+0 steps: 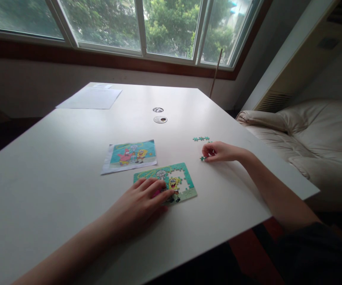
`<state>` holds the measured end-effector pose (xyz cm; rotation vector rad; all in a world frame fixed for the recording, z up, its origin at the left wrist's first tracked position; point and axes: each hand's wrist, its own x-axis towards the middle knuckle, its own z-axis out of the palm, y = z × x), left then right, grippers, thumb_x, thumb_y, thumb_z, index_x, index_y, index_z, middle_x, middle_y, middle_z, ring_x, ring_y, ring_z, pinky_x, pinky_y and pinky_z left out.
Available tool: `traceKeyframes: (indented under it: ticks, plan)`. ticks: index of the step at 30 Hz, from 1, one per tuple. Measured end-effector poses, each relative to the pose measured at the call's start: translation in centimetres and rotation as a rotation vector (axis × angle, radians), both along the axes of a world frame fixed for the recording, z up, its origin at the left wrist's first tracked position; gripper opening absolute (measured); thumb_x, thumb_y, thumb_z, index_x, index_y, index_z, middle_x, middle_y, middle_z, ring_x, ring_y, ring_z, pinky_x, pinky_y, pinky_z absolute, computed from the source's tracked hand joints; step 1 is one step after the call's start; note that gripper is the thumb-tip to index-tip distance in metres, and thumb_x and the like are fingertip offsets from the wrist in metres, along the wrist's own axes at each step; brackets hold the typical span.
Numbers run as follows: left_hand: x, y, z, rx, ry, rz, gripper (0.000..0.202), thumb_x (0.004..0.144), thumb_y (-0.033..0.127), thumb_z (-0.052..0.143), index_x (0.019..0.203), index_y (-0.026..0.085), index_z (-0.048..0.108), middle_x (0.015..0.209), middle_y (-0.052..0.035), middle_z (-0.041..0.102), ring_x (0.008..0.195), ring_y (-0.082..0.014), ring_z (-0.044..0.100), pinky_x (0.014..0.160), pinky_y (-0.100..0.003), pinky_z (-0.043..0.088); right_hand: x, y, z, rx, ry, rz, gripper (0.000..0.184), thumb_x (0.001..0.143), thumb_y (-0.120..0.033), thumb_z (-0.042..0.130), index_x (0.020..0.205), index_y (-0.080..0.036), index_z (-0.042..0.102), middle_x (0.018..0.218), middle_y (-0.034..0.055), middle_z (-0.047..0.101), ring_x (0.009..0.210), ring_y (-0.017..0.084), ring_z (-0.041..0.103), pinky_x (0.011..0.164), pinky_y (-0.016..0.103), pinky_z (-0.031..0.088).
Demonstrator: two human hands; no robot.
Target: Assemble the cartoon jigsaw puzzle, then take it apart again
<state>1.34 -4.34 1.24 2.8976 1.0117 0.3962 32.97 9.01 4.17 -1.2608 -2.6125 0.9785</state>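
A small cartoon jigsaw puzzle (pixel 179 179) lies on the white table (pixel 55 166), with a gap near its upper right. My left hand (pixel 141 202) rests flat on the puzzle's left part, fingers stretched out. My right hand (pixel 218 151) is to the right of the puzzle, its fingers pinched on a small green puzzle piece (pixel 202 158) that touches the table. A few loose green pieces (pixel 201 139) lie just beyond that hand. A printed reference picture (pixel 131 155) of the same cartoon lies behind the puzzle.
A sheet of white paper (pixel 90 98) lies at the far left of the table. Two round cable holes (pixel 160 119) sit mid-table. A cream cushion or sofa (pixel 313 134) stands beyond the table's right edge. Windows run along the far wall.
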Motion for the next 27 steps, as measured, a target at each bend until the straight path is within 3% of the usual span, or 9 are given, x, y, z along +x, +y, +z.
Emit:
traceKeyframes:
  ticks: [10, 15, 24, 27]
  plan:
    - [-0.1, 0.0, 0.0, -0.004, 0.011, -0.006, 0.035, 0.091, 0.024, 0.043, 0.125, 0.027, 0.05, 0.114, -0.0083, 0.056, 0.099, -0.0245, 0.051, 0.087, -0.039, 0.041, -1.4, 0.3, -0.8, -0.213, 0.371, -0.201, 0.036, 0.065, -0.034, 0.072, 0.093, -0.013, 0.064, 0.067, -0.0024, 0.058, 0.058, 0.008, 0.048, 0.054, 0.023, 0.037]
    - [-0.1, 0.0, 0.0, 0.007, -0.006, -0.001, 0.035, 0.091, 0.025, 0.043, 0.125, 0.028, 0.051, 0.113, -0.0082, 0.056, 0.098, -0.0234, 0.051, 0.087, -0.037, 0.041, -1.9, 0.3, -1.4, -0.277, 0.509, -0.313, 0.034, 0.06, -0.037, 0.076, 0.083, -0.013, 0.067, 0.077, 0.002, 0.066, 0.067, 0.011, 0.056, 0.066, 0.028, 0.042]
    - [-0.1, -0.1, 0.0, -0.006, 0.008, -0.002, 0.035, 0.091, 0.025, 0.044, 0.125, 0.028, 0.05, 0.115, -0.0077, 0.056, 0.1, -0.0248, 0.051, 0.086, -0.04, 0.042, -3.2, -0.5, -1.4, -0.304, 0.597, -0.286, 0.029, 0.067, -0.037, 0.072, 0.083, -0.014, 0.062, 0.08, 0.0033, 0.067, 0.062, 0.008, 0.052, 0.054, 0.022, 0.038]
    - [0.0, -0.1, -0.1, 0.029, 0.012, 0.06, 0.034, 0.091, 0.026, 0.044, 0.125, 0.027, 0.051, 0.12, -0.0085, 0.055, 0.106, -0.0271, 0.049, 0.088, -0.043, 0.042, -3.8, -0.8, -1.6, -0.282, 0.595, -0.242, 0.028, 0.07, -0.035, 0.069, 0.087, -0.015, 0.063, 0.074, 0.002, 0.064, 0.06, 0.008, 0.05, 0.051, 0.021, 0.036]
